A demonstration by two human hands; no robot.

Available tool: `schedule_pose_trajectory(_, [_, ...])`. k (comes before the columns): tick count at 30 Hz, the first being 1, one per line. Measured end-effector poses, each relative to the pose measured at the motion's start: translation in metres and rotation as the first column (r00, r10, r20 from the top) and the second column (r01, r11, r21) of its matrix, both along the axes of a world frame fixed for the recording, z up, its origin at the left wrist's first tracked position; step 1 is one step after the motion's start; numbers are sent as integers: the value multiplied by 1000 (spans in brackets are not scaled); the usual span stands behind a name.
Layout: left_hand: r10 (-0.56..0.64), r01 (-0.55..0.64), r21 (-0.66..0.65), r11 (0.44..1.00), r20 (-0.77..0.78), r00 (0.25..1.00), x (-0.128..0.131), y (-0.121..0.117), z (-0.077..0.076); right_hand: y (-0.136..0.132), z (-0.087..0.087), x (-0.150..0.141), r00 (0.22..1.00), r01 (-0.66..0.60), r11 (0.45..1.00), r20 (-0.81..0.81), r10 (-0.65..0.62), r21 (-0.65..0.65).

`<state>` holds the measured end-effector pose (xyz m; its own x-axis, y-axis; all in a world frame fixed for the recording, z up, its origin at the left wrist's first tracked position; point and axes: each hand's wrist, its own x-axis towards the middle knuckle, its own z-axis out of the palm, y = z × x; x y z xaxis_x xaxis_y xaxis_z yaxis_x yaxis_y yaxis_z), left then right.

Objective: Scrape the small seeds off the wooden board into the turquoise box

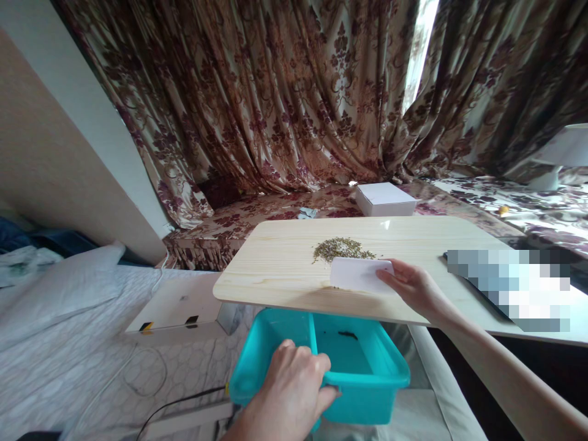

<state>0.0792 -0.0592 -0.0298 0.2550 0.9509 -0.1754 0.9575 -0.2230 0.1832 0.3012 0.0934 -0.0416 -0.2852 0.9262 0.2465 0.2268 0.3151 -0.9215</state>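
Note:
My right hand (413,286) presses a flat white scraper (358,274) against the light wooden tabletop (285,269). Just beyond the scraper's far edge lies a small pile of dry greenish seeds (340,248). My left hand (294,383) grips the near rim of a turquoise plastic bin (372,367), held below the table's front edge. A few dark bits lie on the bin's floor. The bin has a divider wall inside.
A white box (384,199) sits on the floral-covered ledge behind the table. Patterned curtains (285,92) hang at the back. A bed with a white pillow (55,288) lies to the left, with a white device (177,306) and cables. A blurred-out item lies on the table's right side.

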Motion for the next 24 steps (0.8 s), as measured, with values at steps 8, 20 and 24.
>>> schedule_pose_trajectory(8, [0, 0, 9, 1000, -9, 1000, -1, 1, -1, -20, 12, 9, 991, -132, 987, 15, 134, -87])
schedule_pose_trajectory(20, [-13, 13, -8, 1000, -20, 1000, 1, 2, 2, -13, -1, 19, 996, 82, 995, -33, -84, -65])
schedule_pose_trajectory(24, [-12, 12, -13, 1000, -28, 1000, 0, 1, -1, -6, 1, 20, 974, 221, 975, -57, -221, -9])
